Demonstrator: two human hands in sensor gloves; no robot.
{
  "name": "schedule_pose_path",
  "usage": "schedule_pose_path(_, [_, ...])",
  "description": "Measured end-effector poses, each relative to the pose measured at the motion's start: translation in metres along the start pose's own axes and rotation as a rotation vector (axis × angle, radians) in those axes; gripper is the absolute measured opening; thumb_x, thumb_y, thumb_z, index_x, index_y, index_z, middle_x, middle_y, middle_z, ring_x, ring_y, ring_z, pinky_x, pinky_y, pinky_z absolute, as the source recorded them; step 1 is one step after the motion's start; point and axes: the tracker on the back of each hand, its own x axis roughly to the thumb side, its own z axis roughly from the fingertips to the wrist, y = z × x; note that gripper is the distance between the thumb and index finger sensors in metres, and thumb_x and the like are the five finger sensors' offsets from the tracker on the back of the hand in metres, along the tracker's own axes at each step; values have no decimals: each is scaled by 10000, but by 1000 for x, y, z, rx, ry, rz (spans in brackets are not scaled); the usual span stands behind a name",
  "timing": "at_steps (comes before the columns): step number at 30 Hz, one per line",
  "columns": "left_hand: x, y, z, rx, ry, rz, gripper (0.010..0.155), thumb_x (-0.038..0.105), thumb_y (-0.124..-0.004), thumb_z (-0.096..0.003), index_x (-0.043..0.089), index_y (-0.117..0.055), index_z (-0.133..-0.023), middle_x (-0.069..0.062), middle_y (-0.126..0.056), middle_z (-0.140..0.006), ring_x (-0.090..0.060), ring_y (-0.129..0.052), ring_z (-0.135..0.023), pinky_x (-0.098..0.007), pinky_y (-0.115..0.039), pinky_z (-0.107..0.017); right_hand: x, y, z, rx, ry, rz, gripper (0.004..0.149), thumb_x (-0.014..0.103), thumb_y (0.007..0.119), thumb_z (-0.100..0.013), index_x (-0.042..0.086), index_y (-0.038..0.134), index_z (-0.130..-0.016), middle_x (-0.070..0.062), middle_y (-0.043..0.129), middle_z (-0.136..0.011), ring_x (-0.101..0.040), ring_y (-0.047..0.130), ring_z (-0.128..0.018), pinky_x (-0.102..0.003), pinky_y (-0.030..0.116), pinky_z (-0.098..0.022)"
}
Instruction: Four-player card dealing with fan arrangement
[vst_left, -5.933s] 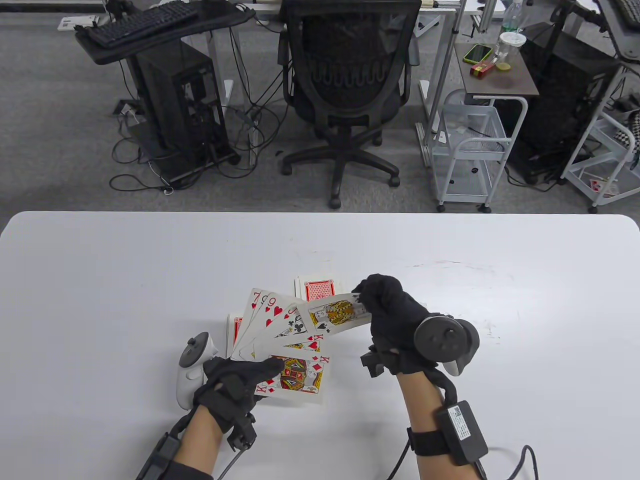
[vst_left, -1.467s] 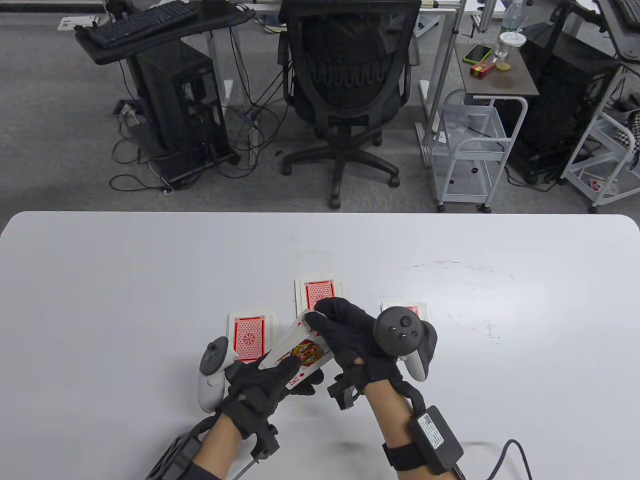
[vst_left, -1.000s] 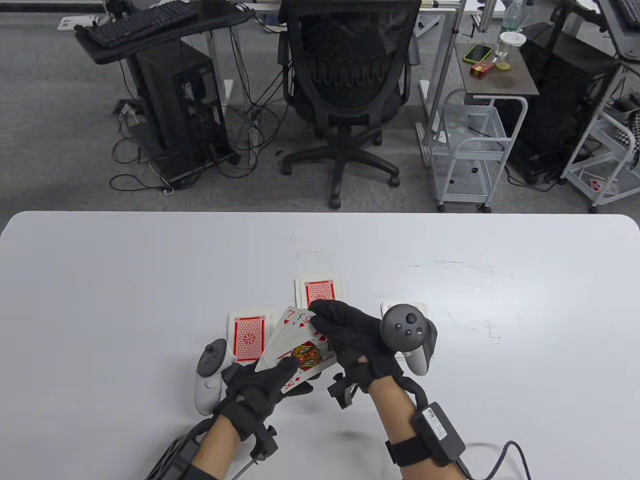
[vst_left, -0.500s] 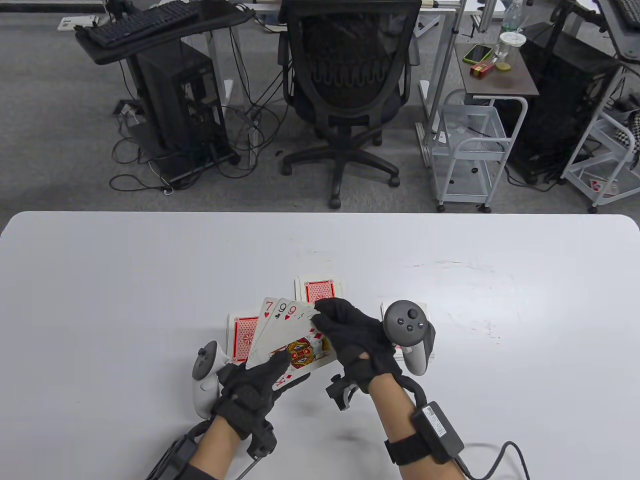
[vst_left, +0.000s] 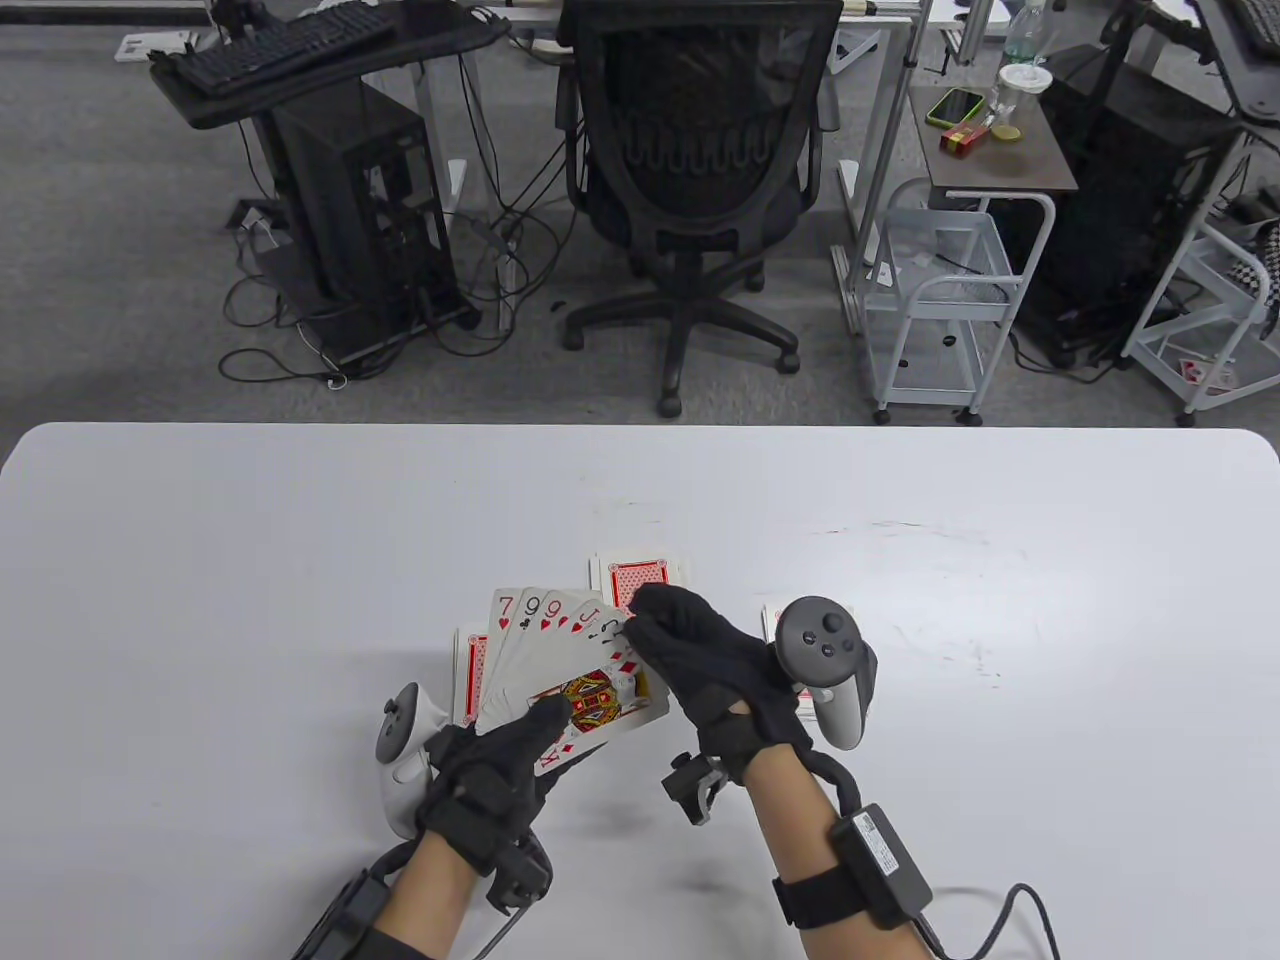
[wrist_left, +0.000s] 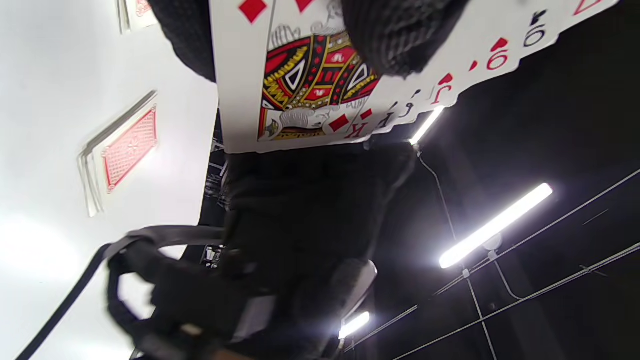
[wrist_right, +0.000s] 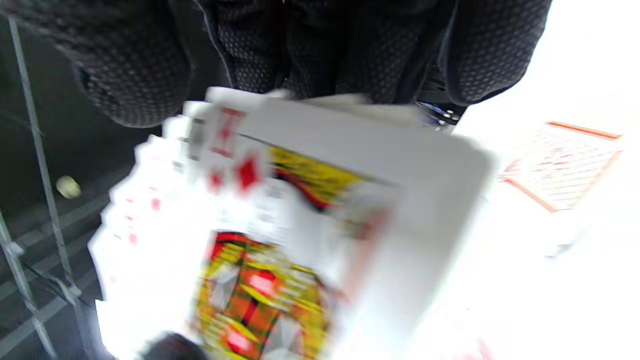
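Three face-down stacks of red-backed cards lie on the white surface beyond your hands: the left stack shows only as a strip behind the fan, the middle stack lies just past your right fingertips, and the right stack is mostly hidden behind the tracker on your right hand.

Your left hand holds the fan of cards face up above the surface, its thumb pressed on the king of diamonds at the front, with the other fingers under the cards. Across the top of the fan you can read a 7, two 9s and two Js, spread to the left of the king.

Your right hand comes in from the right, its fingers bunched together on the upper right corner of the fan, close to the J indexes. From the left wrist view the king fills the top of the frame under your thumb, with a face-down stack on the surface beyond. The right wrist view is blurred; the king is still recognisable there below your right fingers.
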Motion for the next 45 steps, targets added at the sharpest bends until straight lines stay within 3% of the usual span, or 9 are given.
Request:
schedule_pose_path(2, [0,0,0,-3,0,-14,550,330,-764,-558,484,-531,-1033,136,-699,-1079,-268,-774,-1002,-474,-720,-701,0,5,-1,-47,-45,18,415,384,834,-520,204,781,-890,-54,861,-775,-290,969,-563,-641,665,-555])
schedule_pose_path(7, [1,4,1,8,-28,53,557,296,-774,-558,501,-545,-1022,143,-704,-1078,-289,-775,-1000,-476,-722,-702,5,6,-3,-56,-111,-85,423,211,854,-485,216,807,-905,-76,860,-820,-311,970,-597,-647,664,-555])
schedule_pose_path(13, [1,4,1,7,-35,64,567,282,-782,-553,505,-551,-1020,121,-709,-1079,-332,-806,-974,-487,-753,-681,-4,4,-4,-10,-99,-120,533,430,808,-549,186,704,-1011,-95,805,-884,-332,933,-668,-658,643,-569])
schedule_pose_path(19, [0,3,0,-6,-26,49,573,266,-792,-547,504,-564,-1015,121,-723,-1069,-326,-819,-967,-488,-763,-674,2,1,-5,-43,-126,-66,401,279,865,-498,199,817,-888,-61,890,-779,-293,990,-567,-652,671,-554])
schedule_pose_path(22, [1,3,-1,-18,-39,92,573,264,-792,-548,497,-562,-1019,121,-724,-1068,-324,-821,-966,-487,-763,-673,-1,-2,-7,25,-122,-137,454,322,834,-534,183,760,-960,-76,859,-837,-311,974,-643,-660,656,-566])
schedule_pose_path(26, [0,1,-2,-68,-35,100,573,263,-801,-536,472,-580,-1022,100,-752,-1054,-328,-862,-935,-486,-796,-644,-7,-2,-11,185,-165,-257,711,501,776,-565,173,502,-1134,-199,580,-1082,-459,761,-928,-714,576,-598])
schedule_pose_path(32, [-8,-4,-5,-89,24,93,571,265,-796,-536,402,-571,-1042,75,-767,-1043,-328,-887,-913,-481,-819,-624,2,13,-12,393,-250,-302,668,327,809,-581,217,460,-1141,-151,556,-1114,-473,637,-1038,-754,513,-621])
schedule_pose_path(37, [-12,2,-1,-7,81,153,620,264,-795,-543,312,-490,-1080,4,-740,-1055,-353,-879,-910,-485,-816,-616,11,21,-10,364,-305,-164,706,162,823,-544,299,441,-1122,-102,505,-1130,-448,577,-1068,-690,466,-677])
schedule_pose_path(45, [-21,1,3,94,156,145,708,295,-787,-550,266,-349,-1105,-70,-448,-1154,-369,-850,-940,-472,-809,-635,6,25,-12,237,-253,-122,718,78,844,-503,281,480,-1088,-96,693,-1003,-346,927,-828,-502,775,-557])
